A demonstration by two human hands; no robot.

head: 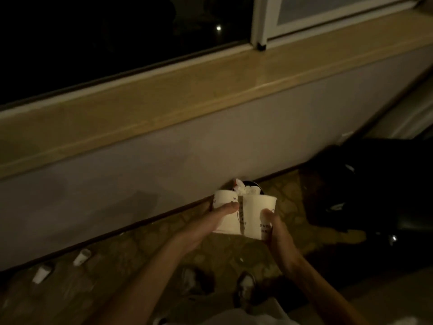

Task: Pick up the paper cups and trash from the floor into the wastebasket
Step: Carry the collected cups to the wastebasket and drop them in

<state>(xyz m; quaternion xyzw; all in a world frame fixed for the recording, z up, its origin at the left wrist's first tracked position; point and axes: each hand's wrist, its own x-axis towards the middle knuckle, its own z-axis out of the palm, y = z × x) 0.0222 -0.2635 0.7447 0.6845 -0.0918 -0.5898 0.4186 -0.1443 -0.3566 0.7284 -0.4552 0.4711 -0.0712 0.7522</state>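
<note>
Now | left grip (210,225) clasps left cup (228,220) | right grip (278,233) clasps right cup (254,211)

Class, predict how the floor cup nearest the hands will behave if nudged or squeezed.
The floor cup appears to lie on its side, so a nudge would probably roll it. It looks like thin paper, so it is likely light and easily crushed.

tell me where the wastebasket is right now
In the head view the wastebasket sits at centre, at the foot of the wall, mostly hidden behind the paper cups that the left hand and right hand hold.
</note>
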